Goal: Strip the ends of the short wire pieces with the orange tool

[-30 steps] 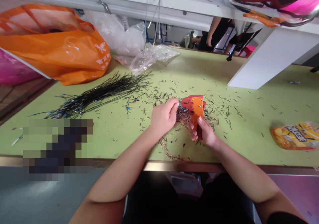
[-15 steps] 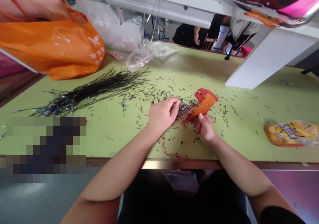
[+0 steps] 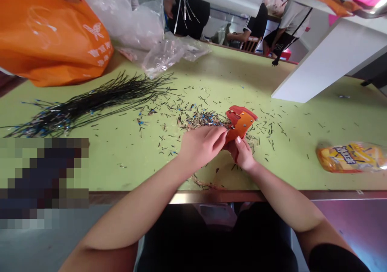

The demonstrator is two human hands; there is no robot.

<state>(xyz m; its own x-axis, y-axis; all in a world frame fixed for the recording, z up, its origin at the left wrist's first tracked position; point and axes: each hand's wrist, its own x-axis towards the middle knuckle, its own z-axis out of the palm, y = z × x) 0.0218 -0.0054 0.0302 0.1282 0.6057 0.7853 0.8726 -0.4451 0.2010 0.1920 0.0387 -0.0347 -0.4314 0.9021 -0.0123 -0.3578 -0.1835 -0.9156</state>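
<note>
My right hand (image 3: 243, 154) is wrapped round the handles of an orange and red hand tool (image 3: 241, 122), its head tilted up and to the left. Fingers pinched together, my left hand (image 3: 202, 146) is up against the tool's left side; what it holds, if anything, is too small to make out. Behind both hands lies a pile of short cut wire bits (image 3: 208, 118), black with some blue, and more bits are scattered round it on the green table (image 3: 145, 163). A long bundle of black wires (image 3: 102, 98) rests to the left.
An orange bag (image 3: 60, 42) and clear plastic bags (image 3: 169, 54) stand at the back left. A white upright panel (image 3: 320, 62) rises at the back right. A yellow snack packet (image 3: 347, 157) lies at the right. People are beyond the table.
My left hand has moved right, up to the tool, uncovering more of the pile. The tool is turned more upright. The whole view has shifted slightly.
</note>
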